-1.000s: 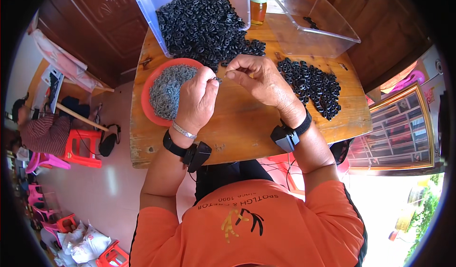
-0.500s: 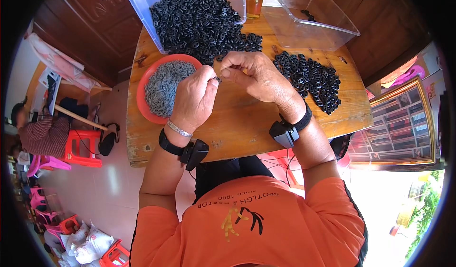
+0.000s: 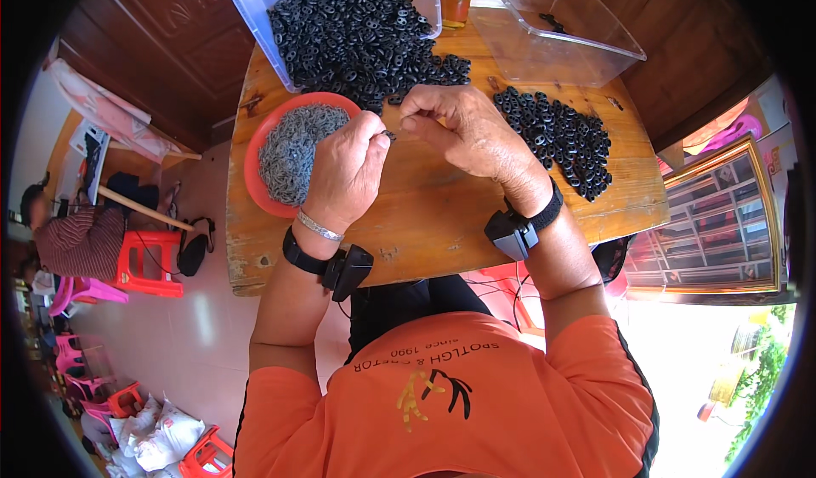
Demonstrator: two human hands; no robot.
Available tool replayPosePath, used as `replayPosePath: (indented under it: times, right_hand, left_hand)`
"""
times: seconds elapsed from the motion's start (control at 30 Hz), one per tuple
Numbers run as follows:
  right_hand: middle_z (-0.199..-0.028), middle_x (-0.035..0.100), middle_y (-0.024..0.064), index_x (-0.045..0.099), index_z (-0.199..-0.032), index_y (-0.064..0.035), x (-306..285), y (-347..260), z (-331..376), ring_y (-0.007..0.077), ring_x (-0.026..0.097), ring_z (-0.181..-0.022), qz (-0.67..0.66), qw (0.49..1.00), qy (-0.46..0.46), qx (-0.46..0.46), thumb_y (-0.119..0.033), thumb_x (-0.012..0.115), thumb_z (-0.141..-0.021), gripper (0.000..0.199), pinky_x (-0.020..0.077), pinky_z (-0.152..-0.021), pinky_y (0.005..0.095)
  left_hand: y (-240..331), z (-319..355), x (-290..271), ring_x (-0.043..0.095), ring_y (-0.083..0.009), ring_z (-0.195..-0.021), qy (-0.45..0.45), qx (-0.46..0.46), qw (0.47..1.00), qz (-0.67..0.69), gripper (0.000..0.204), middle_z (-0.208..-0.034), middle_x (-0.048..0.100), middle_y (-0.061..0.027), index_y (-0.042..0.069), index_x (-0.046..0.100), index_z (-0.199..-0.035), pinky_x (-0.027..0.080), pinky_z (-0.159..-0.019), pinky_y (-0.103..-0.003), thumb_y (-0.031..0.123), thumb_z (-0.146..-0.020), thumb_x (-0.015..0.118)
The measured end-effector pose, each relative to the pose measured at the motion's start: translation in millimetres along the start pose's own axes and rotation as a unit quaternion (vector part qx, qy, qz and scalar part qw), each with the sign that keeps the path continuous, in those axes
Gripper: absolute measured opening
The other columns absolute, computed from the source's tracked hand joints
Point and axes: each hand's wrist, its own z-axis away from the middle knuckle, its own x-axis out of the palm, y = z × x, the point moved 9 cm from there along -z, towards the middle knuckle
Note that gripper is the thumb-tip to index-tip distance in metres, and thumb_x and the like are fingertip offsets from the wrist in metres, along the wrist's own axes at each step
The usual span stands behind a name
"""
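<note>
Over the wooden table (image 3: 433, 223), my left hand (image 3: 347, 172) pinches a small black piece (image 3: 390, 136) between thumb and finger. It looks like one of the black oval two-hole pieces heaped nearby. Close beside it, a small gap away, my right hand (image 3: 476, 138) has thumb and forefinger pressed together. Whatever lies between those fingertips is too small to make out. Left of my left hand, a red bowl (image 3: 256, 176) holds many small grey metal-looking bits (image 3: 293, 155). To the right of my right hand lies a pile of black two-hole pieces (image 3: 565, 142).
A translucent bin (image 3: 246, 19) at the back spills black pieces (image 3: 357, 36) onto the table. Behind stand a jar of amber liquid (image 3: 455, 6) and a clear plastic bin (image 3: 625, 50) with a few black pieces. Far left, another person (image 3: 81, 240) sits on a red stool (image 3: 149, 261).
My right hand has shifted slightly away from the black piece, widening the gap between my fingertips. My left hand keeps its pinch almost in place.
</note>
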Motion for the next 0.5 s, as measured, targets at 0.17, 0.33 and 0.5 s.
replayPosePath:
  times: [0.17, 0.33, 0.5]
  right_hand:
    - [-0.074, 0.061, 0.01, 0.058, -0.083, -0.0043, 6.8, -2.6, -2.3, 0.0275, 0.059, -0.068, 0.006, 0.999, 0.009, -0.031, -0.006, 0.058, -0.081, 0.002, 0.0461, -0.061, 0.035]
    - [-0.075, 0.063, 0.0099, 0.06, -0.081, -0.006, 9.0, -0.8, -1.7, 0.0306, 0.062, -0.069, 0.025, 0.999, 0.01, -0.043, -0.007, 0.058, -0.079, 0.003, 0.0478, -0.061, 0.0375]
    - [-0.073, 0.063, 0.0107, 0.06, -0.081, -0.0065, 8.0, -2.6, -1.0, 0.0318, 0.061, -0.069, 0.022, 0.999, 0.008, -0.035, -0.008, 0.058, -0.078, 0.004, 0.0476, -0.061, 0.0384]
  left_hand:
    - [3.1, 1.4, -0.3, 0.051, -0.0351, -0.063, 0.001, 0.016, 1.0, -0.004, 0.009, -0.07, 0.049, -0.0158, 0.001, 0.044, -0.082, 0.041, -0.057, -0.04, 0.007, -0.087, 0.048]
    - [2.3, 0.3, 2.4, 0.051, -0.0348, -0.063, -0.005, 0.009, 1.0, 0.002, 0.009, -0.07, 0.049, -0.0156, 0.001, 0.045, -0.081, 0.041, -0.057, -0.04, 0.007, -0.087, 0.048]
    - [0.1, 2.2, 3.0, 0.052, -0.0342, -0.064, 0.008, -0.001, 1.0, 0.026, 0.01, -0.07, 0.051, -0.0155, 0.001, 0.047, -0.081, 0.042, -0.057, -0.039, 0.009, -0.087, 0.049]
